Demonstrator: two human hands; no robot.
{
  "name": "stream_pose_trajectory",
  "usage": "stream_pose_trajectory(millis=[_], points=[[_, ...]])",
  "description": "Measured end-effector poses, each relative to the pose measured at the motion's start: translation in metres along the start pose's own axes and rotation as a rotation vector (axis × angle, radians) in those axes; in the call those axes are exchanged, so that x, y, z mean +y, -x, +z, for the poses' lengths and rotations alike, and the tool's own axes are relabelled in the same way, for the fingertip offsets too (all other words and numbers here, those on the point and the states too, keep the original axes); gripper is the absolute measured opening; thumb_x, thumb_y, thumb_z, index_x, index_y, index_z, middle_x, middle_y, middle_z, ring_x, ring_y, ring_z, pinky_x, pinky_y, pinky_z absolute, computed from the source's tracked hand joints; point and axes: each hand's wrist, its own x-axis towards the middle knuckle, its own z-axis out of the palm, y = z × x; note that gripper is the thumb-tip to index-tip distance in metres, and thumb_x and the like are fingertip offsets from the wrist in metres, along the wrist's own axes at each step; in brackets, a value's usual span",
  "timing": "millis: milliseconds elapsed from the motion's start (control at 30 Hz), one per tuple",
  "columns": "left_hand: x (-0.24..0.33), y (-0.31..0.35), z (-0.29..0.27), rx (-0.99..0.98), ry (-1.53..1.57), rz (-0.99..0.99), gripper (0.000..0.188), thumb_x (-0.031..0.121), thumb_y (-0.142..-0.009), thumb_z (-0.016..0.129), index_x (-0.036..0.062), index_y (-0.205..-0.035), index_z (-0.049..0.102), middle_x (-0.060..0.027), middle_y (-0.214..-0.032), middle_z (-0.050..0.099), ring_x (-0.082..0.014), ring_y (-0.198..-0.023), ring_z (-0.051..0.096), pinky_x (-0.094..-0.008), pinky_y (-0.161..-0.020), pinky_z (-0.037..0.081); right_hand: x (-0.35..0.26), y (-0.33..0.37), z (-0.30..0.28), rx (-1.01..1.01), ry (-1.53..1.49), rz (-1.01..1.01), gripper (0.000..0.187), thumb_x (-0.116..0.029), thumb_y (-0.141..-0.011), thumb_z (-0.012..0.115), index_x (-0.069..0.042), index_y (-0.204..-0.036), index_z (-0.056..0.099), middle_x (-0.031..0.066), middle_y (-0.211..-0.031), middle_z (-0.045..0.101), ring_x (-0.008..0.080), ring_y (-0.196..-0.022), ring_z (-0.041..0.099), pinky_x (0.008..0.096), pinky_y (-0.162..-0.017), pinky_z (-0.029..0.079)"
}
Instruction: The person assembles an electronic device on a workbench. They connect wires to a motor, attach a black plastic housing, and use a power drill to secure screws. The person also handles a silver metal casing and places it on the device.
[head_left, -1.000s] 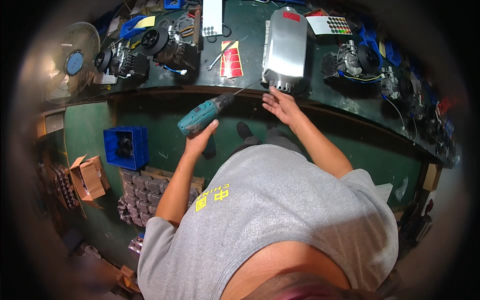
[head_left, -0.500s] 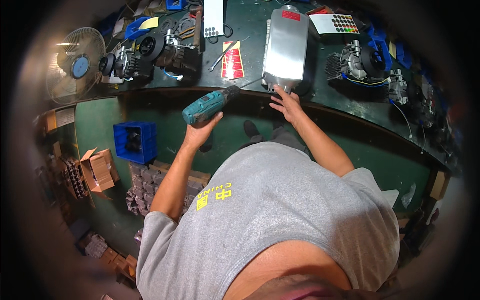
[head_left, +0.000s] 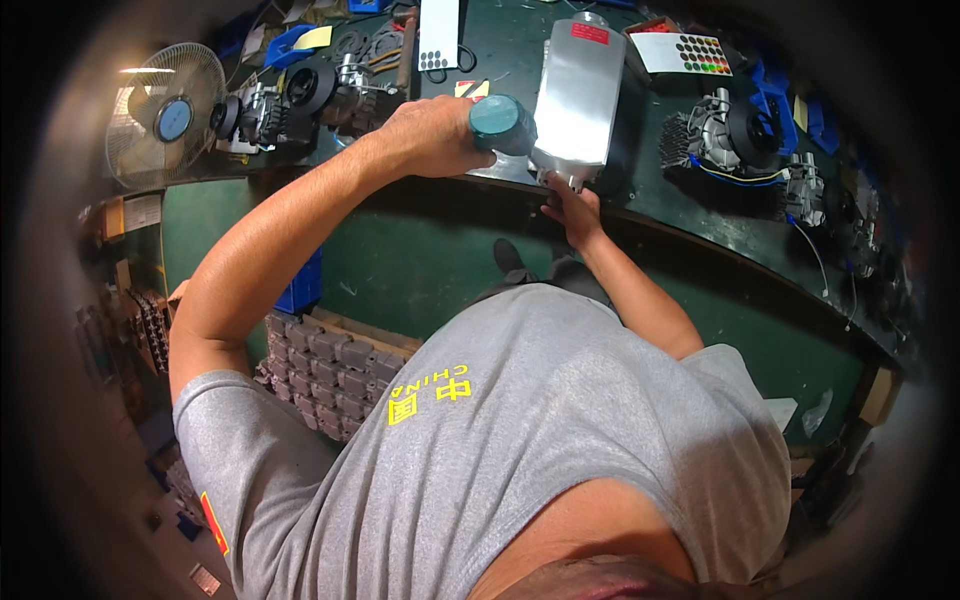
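In my left hand [head_left: 432,138] is a teal cordless drill [head_left: 498,120], seen from its rear end, so its chuck and bit are hidden. It is upright just left of a silver metal casing [head_left: 578,95], a long box with a red label near its far end. My right hand [head_left: 577,212] grips the casing's near end at the bench edge, its fingertips tucked around the fittings there. Partly behind the drill, a red-and-yellow label sheet [head_left: 472,89] lies on the bench.
The dark green workbench [head_left: 645,185] bears motor assemblies [head_left: 722,135] on the right and more [head_left: 345,95] on the left. A desk fan [head_left: 172,120] stands at far left. A sheet of round stickers [head_left: 683,53] lies behind the casing. Stacked grey metal parts [head_left: 335,365] sit below left.
My left hand has lifted the drill up and right, from before the bench edge to beside the casing, turning it upright. My right fingers have closed in on the casing's near end.
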Motion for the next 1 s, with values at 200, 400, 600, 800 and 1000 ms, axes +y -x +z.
stream_pose_trajectory(millis=[200,400,600,800,1000], points=[[0.013,-0.005,-0.009,-0.074,0.006,-0.057,0.041,0.035,-0.083,0.074,0.0104,-0.116,0.068,-0.017,-0.104,0.073,-0.0373,-0.101,0.069,-0.0448,-0.087,0.055,0.0,0.003,0.004,0.057,0.013,-0.034,0.038,-0.033,-0.085,0.083,-0.007,-0.109,0.069,-0.0015,-0.089,0.065,0.0104,-0.076,0.061,0.0284,-0.065,0.06],[0.006,-0.013,0.003,-0.036,0.162,0.028,0.036,0.031,-0.085,0.071,0.0126,-0.116,0.069,-0.0169,-0.106,0.072,-0.036,-0.103,0.068,-0.045,-0.089,0.055,0.002,-0.002,0.002,0.105,0.043,-0.039,0.037,-0.035,-0.079,0.085,-0.009,-0.101,0.07,-0.0008,-0.088,0.066,0.0102,-0.074,0.06,0.0278,-0.061,0.056],[-0.01,-0.009,-0.001,-0.082,0.2,0.004,0.04,0.035,-0.084,0.075,0.0088,-0.114,0.071,-0.0192,-0.108,0.073,-0.0379,-0.102,0.069,-0.043,-0.088,0.054,-0.002,-0.001,0.004,0.086,0.049,-0.021,0.042,-0.038,-0.079,0.085,-0.008,-0.103,0.069,-0.0003,-0.089,0.065,0.0098,-0.072,0.06,0.029,-0.06,0.057],[-0.005,0.039,-0.023,0.108,0.488,0.13,0.042,0.03,-0.087,0.076,0.0066,-0.12,0.066,-0.021,-0.103,0.072,-0.0349,-0.097,0.07,-0.0422,-0.087,0.055,0.001,0.003,0.004,0.103,0.081,-0.011,0.05,-0.042,-0.081,0.085,-0.008,-0.112,0.067,0.0005,-0.1,0.063,0.0139,-0.081,0.06,0.0334,-0.069,0.061],[-0.05,0.109,0.075,0.176,0.512,-0.107,0.045,0.031,-0.081,0.078,0.0178,-0.122,0.067,-0.0174,-0.111,0.071,-0.0374,-0.107,0.067,-0.044,-0.091,0.055,0.007,0.003,0.011,0.118,0.008,-0.004,0.061,-0.039,-0.086,0.082,-0.004,-0.13,0.058,0.0083,-0.124,0.057,0.0267,-0.104,0.06,0.0489,-0.086,0.061]])
